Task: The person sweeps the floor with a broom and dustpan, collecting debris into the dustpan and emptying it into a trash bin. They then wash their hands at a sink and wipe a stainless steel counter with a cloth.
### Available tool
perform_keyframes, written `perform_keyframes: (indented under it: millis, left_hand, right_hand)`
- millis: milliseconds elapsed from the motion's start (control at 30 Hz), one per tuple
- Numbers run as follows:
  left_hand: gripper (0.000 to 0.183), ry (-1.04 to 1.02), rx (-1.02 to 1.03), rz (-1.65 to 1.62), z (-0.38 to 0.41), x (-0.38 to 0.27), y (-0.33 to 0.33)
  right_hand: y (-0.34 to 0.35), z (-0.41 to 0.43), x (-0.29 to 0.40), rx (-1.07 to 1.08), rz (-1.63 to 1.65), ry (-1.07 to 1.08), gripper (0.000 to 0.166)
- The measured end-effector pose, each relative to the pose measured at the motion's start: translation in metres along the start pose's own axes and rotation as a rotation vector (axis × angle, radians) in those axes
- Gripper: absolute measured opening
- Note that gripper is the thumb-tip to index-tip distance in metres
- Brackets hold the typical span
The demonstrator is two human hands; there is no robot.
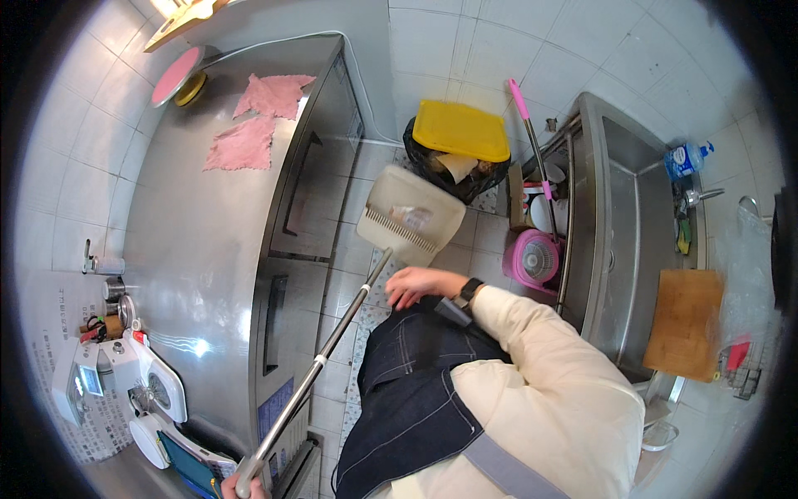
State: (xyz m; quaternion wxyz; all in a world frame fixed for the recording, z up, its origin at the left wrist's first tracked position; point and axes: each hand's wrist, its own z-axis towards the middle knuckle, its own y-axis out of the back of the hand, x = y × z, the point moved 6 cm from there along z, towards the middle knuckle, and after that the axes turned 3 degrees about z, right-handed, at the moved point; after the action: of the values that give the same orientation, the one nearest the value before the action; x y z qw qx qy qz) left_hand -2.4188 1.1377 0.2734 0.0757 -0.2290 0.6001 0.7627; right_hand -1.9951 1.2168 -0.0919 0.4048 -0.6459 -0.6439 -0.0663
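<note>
My left hand [242,488], at the bottom edge, is closed around the end of a long metal handle [312,368]. The handle runs up to a cream plastic dustpan [389,193] with a row of comb teeth along it. A crumpled piece of clear packaging [411,217] lies in the dustpan. My right hand [414,287], with a dark band at the wrist, is held over the apron just below the dustpan, its fingers loosely spread and nothing in them.
A bin [458,134] with a yellow lid and black bag stands beyond the dustpan. A pink mop bucket [533,259] with a mop [536,146] is by the steel sink [629,231]. On the left, a steel counter [206,231] bears pink cloths [240,145] and a mixer [112,368].
</note>
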Motion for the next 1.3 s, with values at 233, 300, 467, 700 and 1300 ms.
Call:
perform_keyframes:
  millis: [233, 300, 467, 700, 1300]
  left_hand:
    - [0.018, -0.007, 0.187, -0.17, 0.011, -0.026, -0.119]
    - [0.02, 0.011, 0.213, -0.157, 0.019, -0.038, -0.156]
    - [0.022, 0.054, 0.206, -0.049, 0.019, -0.082, -0.241]
    - [0.019, 0.169, 0.191, 0.167, 0.046, -0.127, -0.333]
    - [0.025, 0.04, 0.276, 0.271, 0.083, -0.169, -0.465]
  right_hand:
    - [0.219, -0.042, 0.004, -0.782, 0.385, 0.353, 0.026]
    - [0.275, -0.051, 0.02, -0.999, -0.102, 0.334, 0.032]
    - [0.353, -0.006, 0.05, -1.005, -0.905, 0.066, 0.04]
    - [0.438, 0.078, 0.021, -0.976, -1.065, 0.13, 0.044]
    - [0.461, 0.119, 0.046, -1.196, -0.824, 0.312, 0.042]
